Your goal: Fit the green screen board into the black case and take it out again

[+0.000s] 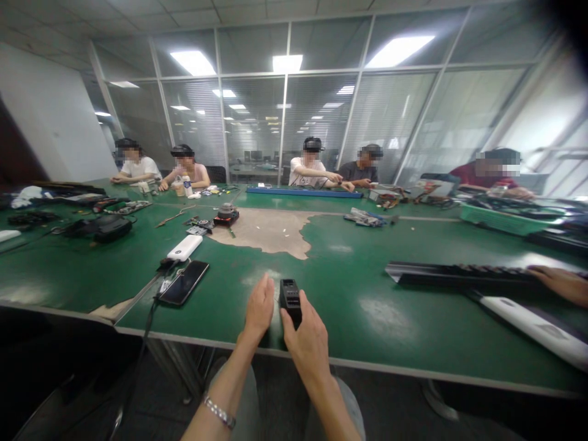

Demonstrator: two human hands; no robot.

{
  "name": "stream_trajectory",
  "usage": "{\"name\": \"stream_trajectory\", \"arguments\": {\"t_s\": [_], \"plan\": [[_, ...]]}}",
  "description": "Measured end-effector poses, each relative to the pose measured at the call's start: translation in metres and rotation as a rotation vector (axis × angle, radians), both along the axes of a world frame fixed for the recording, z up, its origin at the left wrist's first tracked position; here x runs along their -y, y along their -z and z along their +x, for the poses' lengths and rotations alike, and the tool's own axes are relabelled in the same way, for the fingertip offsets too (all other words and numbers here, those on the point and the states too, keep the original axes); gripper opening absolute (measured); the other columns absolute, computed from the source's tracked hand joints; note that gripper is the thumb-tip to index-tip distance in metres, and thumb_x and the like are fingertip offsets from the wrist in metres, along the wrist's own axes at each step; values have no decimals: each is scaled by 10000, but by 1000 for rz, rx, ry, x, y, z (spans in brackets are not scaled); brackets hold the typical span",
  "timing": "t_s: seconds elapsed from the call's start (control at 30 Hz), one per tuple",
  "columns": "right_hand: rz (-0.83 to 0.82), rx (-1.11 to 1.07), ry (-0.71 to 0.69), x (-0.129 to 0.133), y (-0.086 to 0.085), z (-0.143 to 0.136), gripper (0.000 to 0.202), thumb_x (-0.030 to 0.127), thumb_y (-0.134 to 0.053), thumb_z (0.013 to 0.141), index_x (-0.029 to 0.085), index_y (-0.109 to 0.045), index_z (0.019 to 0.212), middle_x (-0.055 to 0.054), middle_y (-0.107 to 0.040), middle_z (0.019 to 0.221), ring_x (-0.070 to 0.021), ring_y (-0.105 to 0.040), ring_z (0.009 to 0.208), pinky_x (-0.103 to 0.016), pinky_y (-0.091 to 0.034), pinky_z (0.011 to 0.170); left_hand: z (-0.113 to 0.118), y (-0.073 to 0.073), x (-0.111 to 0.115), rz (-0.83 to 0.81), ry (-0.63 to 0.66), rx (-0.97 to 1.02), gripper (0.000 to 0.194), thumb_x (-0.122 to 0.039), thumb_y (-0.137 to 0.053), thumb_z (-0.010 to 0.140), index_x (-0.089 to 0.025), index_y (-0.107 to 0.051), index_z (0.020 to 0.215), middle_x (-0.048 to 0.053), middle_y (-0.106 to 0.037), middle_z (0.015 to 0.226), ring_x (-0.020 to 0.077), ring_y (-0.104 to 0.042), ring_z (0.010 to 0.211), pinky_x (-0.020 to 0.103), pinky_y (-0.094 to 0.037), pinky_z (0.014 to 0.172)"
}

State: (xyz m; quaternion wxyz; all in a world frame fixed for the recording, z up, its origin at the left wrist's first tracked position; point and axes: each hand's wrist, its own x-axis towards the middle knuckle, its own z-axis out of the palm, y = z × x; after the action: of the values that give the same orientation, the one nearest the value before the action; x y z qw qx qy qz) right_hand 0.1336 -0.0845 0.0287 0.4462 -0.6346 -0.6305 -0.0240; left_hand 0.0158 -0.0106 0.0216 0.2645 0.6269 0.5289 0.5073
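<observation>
A small black rectangular device (290, 296), with slots or sockets along its upper face, stands at the near edge of the green table (349, 331). I cannot make out its exact kind. My right hand (307, 337) grips its lower right part, thumb on the near left side and fingers along the right. My left hand (260, 306) is just left of the device, resting by the table edge with its fingers stretched out and holding nothing; a narrow gap separates it from the device.
Left lie a black smartphone (185, 283) and a white power bank (185, 248) with cables. On the right, a co-worker's hand (563, 285) touches a long black channel (441, 274) near a white elongated casing (528, 324). A green basket (509, 219) stands farther back; several people sit across the table.
</observation>
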Motion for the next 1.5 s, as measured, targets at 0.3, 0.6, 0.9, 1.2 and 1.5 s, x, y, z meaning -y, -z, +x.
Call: {"name": "stream_trajectory", "arguments": {"t_s": [0.3,0.6,0.9,1.2,1.5], "plan": [[76,-87,24,-8,-43,11,619,439,-540,874,66,-491,1366,-202,-604,1281,-305,-600,1158,-438,-479,971,0,-2,1,-2,11,6,581,-547,-307,982,-150,-537,1338,117,-514,1419,223,-438,1349,381,-295,1156],[37,-135,179,-7,-23,78,644,487,-566,833,94,-534,1342,-182,-623,1262,-291,-630,1103,-433,-474,975,1,-1,1,-10,0,-14,593,-559,-308,977,-152,-533,1345,106,-513,1422,212,-433,1353,358,-281,1162],[2,-95,179,-3,14,94,629,497,-571,828,127,-539,1334,-156,-640,1242,-285,-631,1102,-434,-483,968,0,0,0,-10,3,-30,620,-562,-287,979,-124,-525,1349,129,-506,1424,222,-437,1350,377,-286,1162],[30,-42,65,1,19,93,693,525,-575,843,117,-454,1390,-173,-573,1330,-278,-566,1204,-440,-446,1020,1,-1,0,-10,2,-9,619,-572,-297,975,-136,-526,1350,120,-505,1427,216,-434,1352,362,-284,1161],[4,26,78,1,20,91,810,583,-574,828,130,-347,1460,-163,-504,1401,-295,-489,1269,-456,-420,1035,0,-1,1,-10,-4,-3,605,-577,-305,972,-156,-538,1339,109,-512,1423,219,-435,1351,365,-286,1160]]}}
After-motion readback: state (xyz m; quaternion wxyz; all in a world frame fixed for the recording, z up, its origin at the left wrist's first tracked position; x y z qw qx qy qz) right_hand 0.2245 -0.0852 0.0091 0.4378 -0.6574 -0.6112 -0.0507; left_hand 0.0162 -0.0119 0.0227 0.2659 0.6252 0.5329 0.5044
